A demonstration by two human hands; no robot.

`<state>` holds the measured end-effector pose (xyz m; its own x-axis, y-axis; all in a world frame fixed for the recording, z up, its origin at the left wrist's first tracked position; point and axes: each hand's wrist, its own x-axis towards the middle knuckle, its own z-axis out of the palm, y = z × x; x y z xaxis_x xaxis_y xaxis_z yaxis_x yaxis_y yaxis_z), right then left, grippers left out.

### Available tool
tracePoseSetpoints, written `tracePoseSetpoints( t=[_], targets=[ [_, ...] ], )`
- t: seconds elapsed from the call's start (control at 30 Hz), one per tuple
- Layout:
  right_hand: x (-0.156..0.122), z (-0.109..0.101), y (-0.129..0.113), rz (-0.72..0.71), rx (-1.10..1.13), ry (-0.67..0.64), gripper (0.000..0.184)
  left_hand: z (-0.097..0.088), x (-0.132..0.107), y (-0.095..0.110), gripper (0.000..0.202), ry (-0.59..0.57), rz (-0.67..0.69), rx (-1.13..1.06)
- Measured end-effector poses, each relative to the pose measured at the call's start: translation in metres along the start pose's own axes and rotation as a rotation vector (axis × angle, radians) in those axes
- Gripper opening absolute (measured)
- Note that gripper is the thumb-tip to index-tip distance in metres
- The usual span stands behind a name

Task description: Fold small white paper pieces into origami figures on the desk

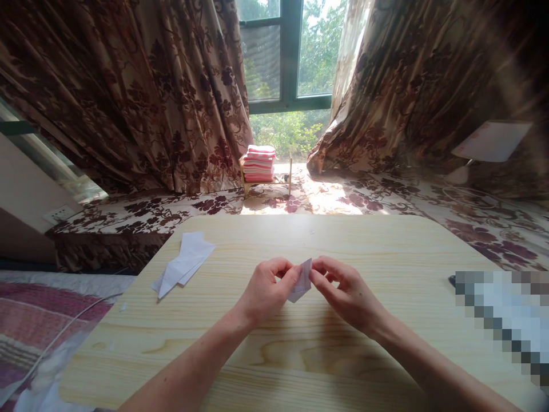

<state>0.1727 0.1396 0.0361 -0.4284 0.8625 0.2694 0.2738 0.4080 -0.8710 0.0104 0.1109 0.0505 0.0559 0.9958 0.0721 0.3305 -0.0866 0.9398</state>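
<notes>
Between my two hands is a small piece of folded white paper [303, 282], held up over the middle of the wooden table [240, 355]. My left hand [270, 287] pinches its left side with thumb and forefinger. On the opposite side, the thumb and fingertips of my right hand [341, 286] close on the paper's right edge. Fingers cover part of the paper, so its full folded shape is hidden. Farther left on the tabletop lie several overlapping white paper pieces [184, 263] with angled edges.
Small paper scraps [123, 307] lie near the table's left edge. A blurred-out object [506, 320] covers the right edge. Behind, folded pink and white cloths [259, 165] sit on a small rack by the window, and a lamp [493, 140] stands at right. A white cable [68, 332] crosses the bed.
</notes>
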Motion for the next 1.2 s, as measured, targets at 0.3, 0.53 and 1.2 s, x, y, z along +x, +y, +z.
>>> tracePoseSetpoints(
  t=[0.3, 0.53, 1.2],
  targets=[
    [0.0022, -0.0026, 0.0022, 0.1, 0.28, -0.085, 0.02, 0.0003, 0.0021, -0.0019, 0.031, -0.048, -0.016, -0.167],
    [0.0061, -0.008, -0.0003, 0.216, 0.386, -0.025, 0.019, -0.0029, -0.0016, -0.0008, 0.029, 0.053, 0.211, -0.045],
    [0.0073, -0.0076, 0.0006, 0.297, 0.523, -0.024, 0.018, 0.0005, -0.0022, 0.0018, 0.02, 0.113, 0.347, 0.08]
  ],
)
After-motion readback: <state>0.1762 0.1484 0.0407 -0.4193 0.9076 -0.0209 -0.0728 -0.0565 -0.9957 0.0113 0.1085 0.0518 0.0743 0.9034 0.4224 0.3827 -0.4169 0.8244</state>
